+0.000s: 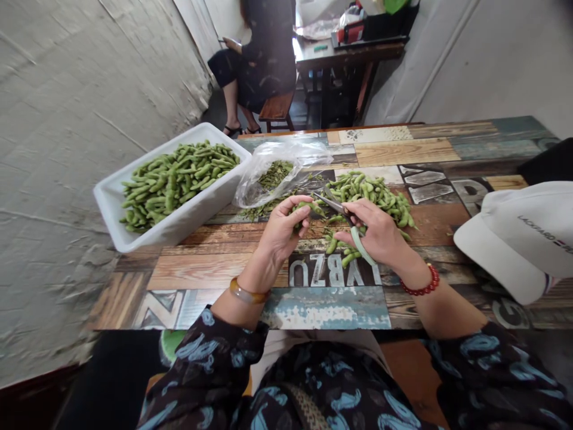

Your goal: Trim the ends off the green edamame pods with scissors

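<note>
Between the thumb and fingers of my left hand (283,230) are green pods (313,208). My right hand (373,230) holds scissors (362,243) with pale green handles, their blades slightly apart and pointing left, close to the pods. Behind my right hand a pile of green pods (380,194) lies on the table, and a few loose pods (350,257) are below the scissors. A clear plastic bag (253,182) with small green trimmings (275,174) stands behind my left hand. To the left, a white bin (183,230) is heaped with pods (172,182).
A white cap (519,239) lies at the table's right side. The patterned table (197,272) meets a rough pale wall at the left. Beyond the table a person in dark clothes (271,54) sits on a wooden stool (277,107), beside another table (376,52) with items on it.
</note>
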A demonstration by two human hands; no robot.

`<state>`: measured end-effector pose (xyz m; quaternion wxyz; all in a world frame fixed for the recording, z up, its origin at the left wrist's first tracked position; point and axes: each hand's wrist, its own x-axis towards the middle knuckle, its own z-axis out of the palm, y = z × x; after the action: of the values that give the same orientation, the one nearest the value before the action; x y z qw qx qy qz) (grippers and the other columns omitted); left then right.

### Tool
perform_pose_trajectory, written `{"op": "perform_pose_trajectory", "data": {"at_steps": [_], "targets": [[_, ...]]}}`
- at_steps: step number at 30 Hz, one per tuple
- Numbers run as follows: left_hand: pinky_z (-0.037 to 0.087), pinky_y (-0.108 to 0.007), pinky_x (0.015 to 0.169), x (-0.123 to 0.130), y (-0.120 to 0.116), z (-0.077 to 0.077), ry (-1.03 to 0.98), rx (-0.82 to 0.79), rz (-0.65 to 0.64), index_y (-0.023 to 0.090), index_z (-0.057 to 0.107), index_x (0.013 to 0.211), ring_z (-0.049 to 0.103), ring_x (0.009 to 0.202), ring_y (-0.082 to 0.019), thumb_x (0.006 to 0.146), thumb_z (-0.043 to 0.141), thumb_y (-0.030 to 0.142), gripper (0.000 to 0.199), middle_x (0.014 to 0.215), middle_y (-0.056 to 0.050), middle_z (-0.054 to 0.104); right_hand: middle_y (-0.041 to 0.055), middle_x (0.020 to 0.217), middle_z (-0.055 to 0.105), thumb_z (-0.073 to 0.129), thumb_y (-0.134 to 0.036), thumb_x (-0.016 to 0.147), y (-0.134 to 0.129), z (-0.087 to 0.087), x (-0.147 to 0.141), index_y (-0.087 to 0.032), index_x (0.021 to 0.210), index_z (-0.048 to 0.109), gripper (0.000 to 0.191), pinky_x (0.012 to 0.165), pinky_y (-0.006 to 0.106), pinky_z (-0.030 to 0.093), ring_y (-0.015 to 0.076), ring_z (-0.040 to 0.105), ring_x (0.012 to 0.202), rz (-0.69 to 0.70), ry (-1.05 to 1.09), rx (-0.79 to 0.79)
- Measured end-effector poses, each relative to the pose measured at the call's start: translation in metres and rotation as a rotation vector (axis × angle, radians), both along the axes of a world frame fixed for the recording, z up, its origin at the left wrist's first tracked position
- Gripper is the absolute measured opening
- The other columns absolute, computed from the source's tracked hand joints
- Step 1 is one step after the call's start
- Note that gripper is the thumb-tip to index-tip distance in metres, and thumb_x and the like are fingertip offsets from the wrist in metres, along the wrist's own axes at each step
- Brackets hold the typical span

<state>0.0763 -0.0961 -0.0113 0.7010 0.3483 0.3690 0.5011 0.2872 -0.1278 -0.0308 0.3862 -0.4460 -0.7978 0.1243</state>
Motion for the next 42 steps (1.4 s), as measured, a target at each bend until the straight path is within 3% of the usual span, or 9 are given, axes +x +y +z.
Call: {"op": "perform_pose_trajectory", "data": {"at_steps": [3, 8, 14, 26, 33, 42], "targets": [[0.029, -0.015, 0.038, -0.002, 0.002, -0.002, -0.036, -0.014, 0.036, 0.016, 0.066, 0.085, 0.045, 0.046, -0.002, 0.060, 0.085, 0.021, 0.032, 0.071, 0.004, 0.061, 0.0079, 0.096, 0.061, 0.069, -0.047, 0.085, 0.001, -0.002, 0.001, -0.020, 0.122, 0.059, 0.047, 0.071, 0.036, 0.055, 0.0200, 0.059, 0.073, 0.005, -0.006, 0.016], [0.029, -0.014, 0.037, -0.003, 0.004, -0.001, -0.103, -0.057, 0.058, 0.016, 0.065, 0.083, 0.042, 0.045, -0.003, 0.060, 0.085, 0.020, 0.031, 0.055, 0.008, 0.049, 0.0098, 0.100, 0.062, 0.071, -0.048, 0.084, 0.001, -0.003, 0.002, -0.018, 0.123, 0.058, 0.050, 0.072, 0.037, 0.056, 0.0212, 0.060, 0.076, 0.025, -0.029, 0.016], [0.029, -0.013, 0.037, -0.002, 0.001, 0.001, -0.130, -0.087, 0.047, 0.014, 0.065, 0.082, 0.041, 0.045, -0.002, 0.057, 0.088, 0.022, 0.035, 0.057, 0.008, 0.051, 0.0119, 0.108, 0.063, 0.072, -0.041, 0.084, 0.000, -0.002, -0.001, -0.021, 0.128, 0.056, 0.051, 0.082, 0.043, 0.056, 0.0288, 0.064, 0.096, 0.038, -0.134, 0.060], [0.025, -0.015, 0.036, 0.005, -0.005, -0.003, 0.087, -0.016, -0.132, 0.015, 0.062, 0.083, 0.045, 0.043, -0.003, 0.066, 0.083, 0.038, 0.036, 0.067, 0.002, 0.063, 0.0106, 0.104, 0.064, 0.066, -0.036, 0.088, -0.001, 0.003, -0.001, -0.021, 0.125, 0.057, 0.040, 0.081, 0.040, 0.056, 0.0261, 0.064, 0.091, 0.026, -0.136, 0.056], [0.024, -0.016, 0.039, 0.005, -0.006, -0.006, 0.132, 0.033, -0.087, 0.015, 0.069, 0.085, 0.042, 0.042, -0.003, 0.067, 0.083, 0.033, 0.029, 0.057, 0.005, 0.053, 0.0099, 0.105, 0.063, 0.069, -0.039, 0.087, -0.002, 0.002, -0.003, -0.021, 0.126, 0.056, 0.045, 0.080, 0.039, 0.056, 0.0248, 0.064, 0.088, 0.045, -0.112, 0.014], [0.025, -0.015, 0.037, 0.009, -0.008, -0.007, 0.107, -0.052, -0.129, 0.014, 0.065, 0.083, 0.042, 0.041, -0.003, 0.065, 0.084, 0.035, 0.034, 0.057, 0.006, 0.053, 0.0106, 0.102, 0.062, 0.066, -0.045, 0.088, -0.001, -0.001, -0.004, -0.020, 0.125, 0.056, 0.046, 0.079, 0.040, 0.055, 0.0256, 0.063, 0.089, 0.063, -0.101, 0.016]]}}
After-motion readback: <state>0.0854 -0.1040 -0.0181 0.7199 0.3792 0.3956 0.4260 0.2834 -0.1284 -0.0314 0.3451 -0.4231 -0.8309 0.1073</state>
